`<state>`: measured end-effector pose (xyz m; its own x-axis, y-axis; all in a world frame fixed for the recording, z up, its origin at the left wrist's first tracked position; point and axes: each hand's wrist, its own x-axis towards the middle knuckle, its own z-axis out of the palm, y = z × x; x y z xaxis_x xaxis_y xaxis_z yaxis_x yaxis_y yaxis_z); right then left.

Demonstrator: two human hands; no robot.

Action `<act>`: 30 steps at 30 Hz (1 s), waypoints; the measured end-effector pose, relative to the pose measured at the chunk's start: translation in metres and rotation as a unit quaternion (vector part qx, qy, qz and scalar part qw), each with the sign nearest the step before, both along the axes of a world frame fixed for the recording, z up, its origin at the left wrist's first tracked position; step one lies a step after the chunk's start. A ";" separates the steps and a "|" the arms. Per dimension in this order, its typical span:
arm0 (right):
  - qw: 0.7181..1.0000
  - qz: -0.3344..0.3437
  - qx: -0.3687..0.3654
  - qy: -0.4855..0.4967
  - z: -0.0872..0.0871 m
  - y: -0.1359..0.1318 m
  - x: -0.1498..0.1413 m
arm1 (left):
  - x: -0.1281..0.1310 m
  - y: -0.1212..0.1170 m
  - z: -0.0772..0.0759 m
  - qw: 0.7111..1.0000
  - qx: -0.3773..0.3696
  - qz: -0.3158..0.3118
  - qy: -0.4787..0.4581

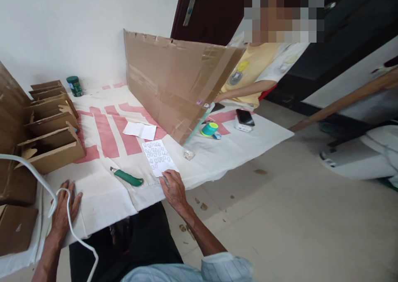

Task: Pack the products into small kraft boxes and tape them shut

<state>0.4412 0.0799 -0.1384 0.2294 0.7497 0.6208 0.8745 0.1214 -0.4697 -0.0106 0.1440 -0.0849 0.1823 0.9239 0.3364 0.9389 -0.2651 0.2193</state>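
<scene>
My left hand [64, 211] lies flat on the white cloth at the table's near left, fingers spread, with a white cable crossing in front of it. At the near edge, my right hand [175, 191] rests with loosely bent fingers on the lower end of a white paper sheet [160, 157] covered in rows of small drawn outlines. No object shows inside either hand. Between the hands lies a green utility knife [127, 177], its blade end pointing away to the left. A folded white paper [139, 130] sits just beyond the marked sheet.
A large cardboard panel [174, 79] stands upright across the table. Behind it is another person [248, 75]. Divided cardboard boxes [52, 145] and a green jar [74, 86] stand left. A teal-and-yellow round object [209, 128], a phone [245, 117] and a small clear item [188, 154] lie right.
</scene>
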 end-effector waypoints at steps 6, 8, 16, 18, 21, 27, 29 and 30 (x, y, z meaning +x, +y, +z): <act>0.998 0.025 0.054 -0.018 0.015 -0.004 -0.014 | 0.002 -0.016 -0.012 1.000 0.028 0.002 -0.003; 0.997 0.056 0.060 -0.015 0.021 -0.007 -0.026 | 0.008 -0.030 -0.013 1.000 0.010 0.021 -0.011; 0.978 0.203 0.051 -0.013 0.022 0.001 -0.071 | 0.032 -0.085 -0.011 0.993 -0.038 0.070 -0.088; 0.975 0.216 0.046 -0.020 0.018 0.004 -0.078 | 0.035 -0.094 -0.012 0.990 -0.041 0.072 -0.116; 0.975 0.217 0.047 -0.030 0.012 0.006 -0.083 | 0.040 -0.103 -0.010 0.984 -0.042 0.069 -0.160; 0.977 0.209 0.035 -0.020 0.009 0.005 -0.081 | 0.044 -0.124 0.025 0.975 0.038 0.060 -0.211; 0.978 0.207 0.029 -0.012 0.008 0.005 -0.080 | 0.038 -0.133 0.048 0.972 0.111 0.085 -0.187; 0.978 0.206 0.027 -0.009 0.008 0.004 -0.080 | 0.033 -0.136 0.060 0.970 0.141 0.105 -0.166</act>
